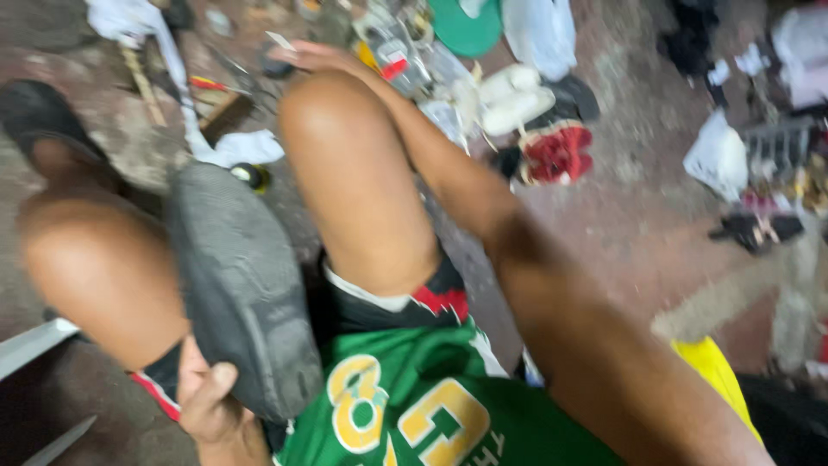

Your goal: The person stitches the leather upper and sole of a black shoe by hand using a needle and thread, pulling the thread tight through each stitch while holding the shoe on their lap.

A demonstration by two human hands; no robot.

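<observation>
I sit with both knees up. My left hand (207,399) grips a dark grey shoe (241,285) by one end, with its worn sole facing up between my thighs. My right arm stretches over my right knee, and my right hand (312,57) hovers at the far clutter on the ground. A small pale flat piece (280,40) lies at its fingertips. Blur hides whether the fingers pinch it.
Around the right hand lie a red-handled tool (211,84), a wooden block (226,109), a white cloth (250,147) and mixed small items. To the right are pale shoes (516,99), a red shoe (557,154), a green round lid (466,31), a white bag (716,155) and a black sandal (755,229).
</observation>
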